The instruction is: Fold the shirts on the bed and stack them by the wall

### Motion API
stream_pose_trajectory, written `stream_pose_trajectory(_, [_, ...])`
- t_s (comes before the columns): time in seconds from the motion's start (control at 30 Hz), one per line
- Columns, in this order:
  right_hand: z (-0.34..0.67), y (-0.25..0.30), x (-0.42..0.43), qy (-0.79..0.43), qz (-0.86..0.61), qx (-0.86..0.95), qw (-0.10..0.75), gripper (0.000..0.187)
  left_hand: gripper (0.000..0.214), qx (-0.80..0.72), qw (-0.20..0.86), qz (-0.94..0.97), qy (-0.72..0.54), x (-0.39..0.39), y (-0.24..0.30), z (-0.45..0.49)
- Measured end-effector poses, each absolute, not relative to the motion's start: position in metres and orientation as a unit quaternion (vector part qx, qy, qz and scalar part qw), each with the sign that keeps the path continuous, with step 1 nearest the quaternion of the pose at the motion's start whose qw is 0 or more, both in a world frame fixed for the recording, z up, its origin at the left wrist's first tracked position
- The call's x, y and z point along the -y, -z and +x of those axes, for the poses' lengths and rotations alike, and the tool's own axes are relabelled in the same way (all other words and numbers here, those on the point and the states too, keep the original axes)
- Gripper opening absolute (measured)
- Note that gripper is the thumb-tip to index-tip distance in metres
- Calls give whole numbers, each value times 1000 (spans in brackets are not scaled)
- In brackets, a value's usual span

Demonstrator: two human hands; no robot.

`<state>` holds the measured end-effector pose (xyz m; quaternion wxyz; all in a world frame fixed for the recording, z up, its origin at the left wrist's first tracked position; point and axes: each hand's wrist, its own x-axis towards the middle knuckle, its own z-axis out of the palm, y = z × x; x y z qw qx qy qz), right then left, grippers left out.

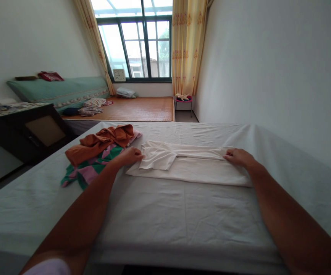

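A white garment (191, 168) lies folded into a long strip across the white bedsheet (168, 214). My left hand (129, 156) is closed on its left end, by the folded-in sleeve. At the opposite end my right hand (238, 156) pinches the garment's upper edge. Both arms reach out from the near edge of the bed.
An orange garment (102, 143) and a green-and-pink patterned cloth (92, 166) lie heaped left of the white one. A dark cabinet (25, 130) stands at the left. Beyond are a woven-mat platform (142, 109) with clothes, a small stool (183, 100), a window and yellow curtains.
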<state>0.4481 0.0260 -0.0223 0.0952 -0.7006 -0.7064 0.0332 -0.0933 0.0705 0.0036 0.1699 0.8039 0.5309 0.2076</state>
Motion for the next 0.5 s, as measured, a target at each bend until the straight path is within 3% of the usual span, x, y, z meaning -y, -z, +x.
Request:
stream_pose_trajectory(0.13, [447, 26, -24, -6, -703, 704, 104, 27, 38, -617, 30, 769, -162, -69, 6, -83])
stream_pose_trajectory(0.37, [433, 16, -25, 29, -700, 707, 96, 19, 64, -627, 7, 768, -131, -55, 2, -53])
stream_pose_trajectory(0.5, [406, 17, -26, 27, -601, 785, 148, 24, 38, -498, -28, 850, -172, -43, -5, -35])
